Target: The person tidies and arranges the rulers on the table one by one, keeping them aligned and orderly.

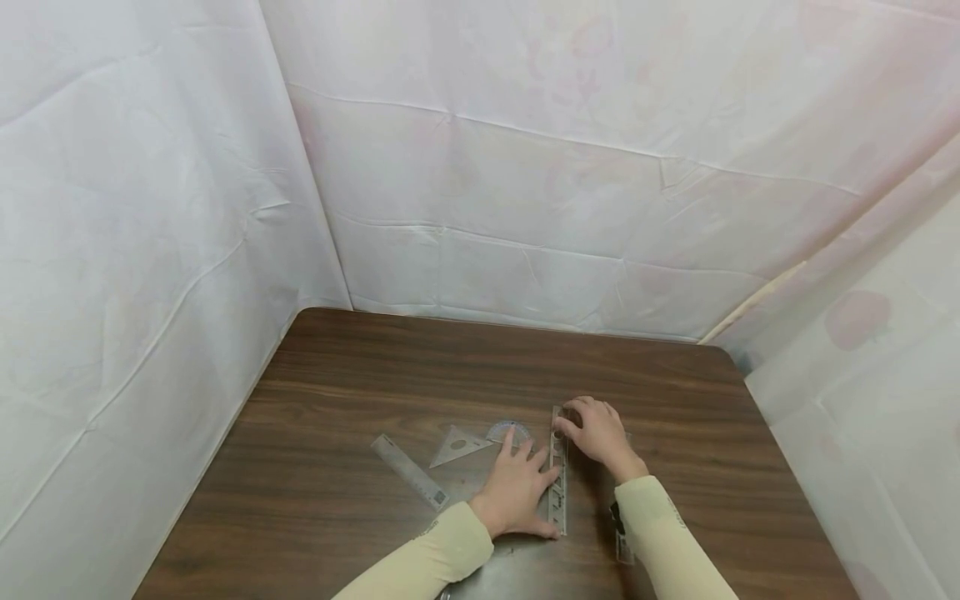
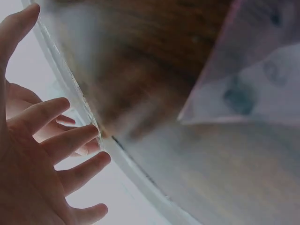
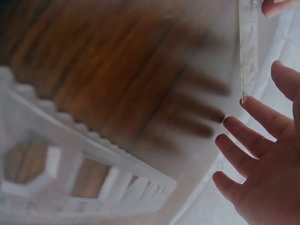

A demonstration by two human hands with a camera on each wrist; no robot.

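On the brown wooden table lies a long clear stencil ruler, running away from me between my two hands. My left hand rests flat beside it with fingers spread, the fingertips near a small clear protractor. My right hand touches the ruler's far end with thumb and fingertips. In the right wrist view the fingers look fairly straight next to that ruler's end. The left wrist view shows spread fingers by a clear plastic edge.
A clear set square and a short straight ruler lie to the left of my left hand. Another clear stencil ruler lies under my right forearm, with its cutouts close to the right wrist camera. White sheeting hangs round the table.
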